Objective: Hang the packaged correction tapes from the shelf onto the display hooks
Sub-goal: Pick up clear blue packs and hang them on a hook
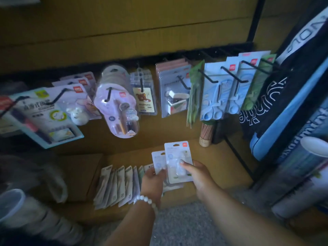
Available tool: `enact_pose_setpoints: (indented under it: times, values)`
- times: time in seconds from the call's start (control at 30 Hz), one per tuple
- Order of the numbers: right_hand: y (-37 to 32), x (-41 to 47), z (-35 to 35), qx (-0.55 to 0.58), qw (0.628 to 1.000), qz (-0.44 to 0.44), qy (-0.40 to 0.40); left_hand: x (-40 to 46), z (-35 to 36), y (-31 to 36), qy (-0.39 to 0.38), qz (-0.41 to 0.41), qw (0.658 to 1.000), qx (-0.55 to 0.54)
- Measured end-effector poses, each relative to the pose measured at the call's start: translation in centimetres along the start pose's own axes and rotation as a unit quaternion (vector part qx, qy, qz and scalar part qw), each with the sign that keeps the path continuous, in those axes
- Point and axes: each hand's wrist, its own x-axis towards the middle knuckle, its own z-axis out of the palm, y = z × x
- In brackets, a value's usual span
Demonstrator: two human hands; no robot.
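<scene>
- Got my right hand (198,174) pinched on a packaged correction tape (178,161), thumb flat on the blister, card upright so the hang hole's on top for a display hook (207,77).
- Left hand (153,181) clamps a second pack (158,162), tucked just behind the first.
- Packs are glossy card with a clear plastic bubble, slippery I'd guess.
- More packs (120,185) stand filed on the cardboard shelf (213,167).

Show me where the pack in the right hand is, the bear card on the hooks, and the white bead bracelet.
Correction tape pack (177,157): head view, upper card face.
Bear card (144,100): head view, on the bear picture.
Bead bracelet (147,199): head view, beads on the left wrist.
</scene>
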Motion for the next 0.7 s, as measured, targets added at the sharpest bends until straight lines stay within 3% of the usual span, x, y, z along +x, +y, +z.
enact_pose_setpoints:
  times: [0.37, 0.7]
  values:
    - [-5.6, -7.2, -1.3, 0.014, 0.995, -0.094, 0.032, -8.7, 1.7, 4.5, -0.050, 0.062, 0.996, -0.046]
    - [-11.0, -13.2, -0.3, 0.039, 0.983, -0.177, 0.012, -15.4, 0.9, 9.5, -0.072, 0.163, 0.983, -0.045]
